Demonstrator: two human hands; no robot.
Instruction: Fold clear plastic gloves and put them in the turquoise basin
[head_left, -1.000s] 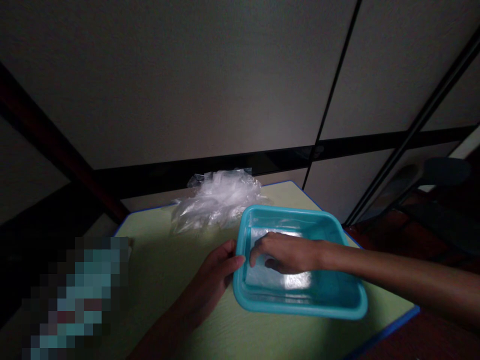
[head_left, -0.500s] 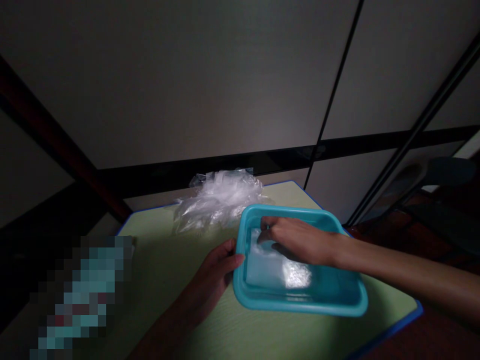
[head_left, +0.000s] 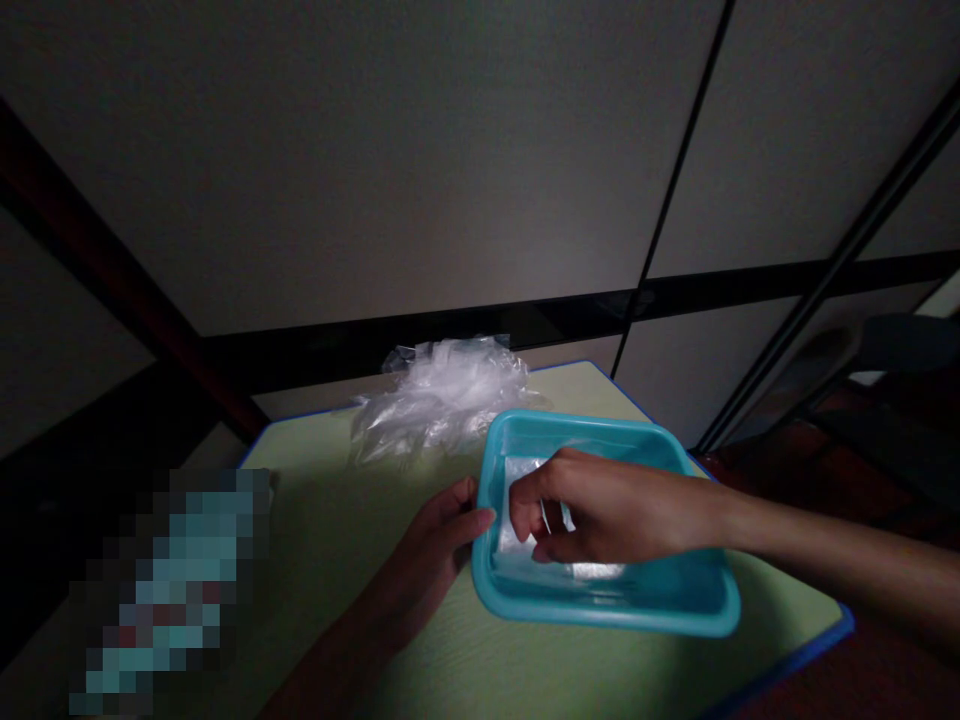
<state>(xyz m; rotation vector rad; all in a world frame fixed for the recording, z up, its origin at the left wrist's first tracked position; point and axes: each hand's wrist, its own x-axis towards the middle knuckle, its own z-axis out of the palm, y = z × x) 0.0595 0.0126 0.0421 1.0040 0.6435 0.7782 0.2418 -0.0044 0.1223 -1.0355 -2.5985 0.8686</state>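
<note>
A teal plastic basin [head_left: 607,621] rests on the light green table, tilted slightly in view. My left hand [head_left: 439,535] is closed on its left wall, the thumb over the rim and the other fingers mostly hidden outside. My right hand [head_left: 600,505] reaches into the basin from the right. Its fingers are curled downward, with a gap between them and the thumb. Under them lies a flat, shiny piece of clear plastic [head_left: 516,480], partly covered by the hand. Whether the fingertips touch it, I cannot tell.
Behind the basin, a crumpled heap of clear plastic bags [head_left: 450,385] lies at the table's [head_left: 315,590] back edge. Pale cabinet panels [head_left: 420,170] stand right behind. A blurred teal item [head_left: 195,560] is at the left edge. A dark chair-like shape [head_left: 900,345] is at right.
Inside the basin, my right hand has moved nearer to me and its fingers have curled downward. My left hand keeps its hold on the basin's rim.
</note>
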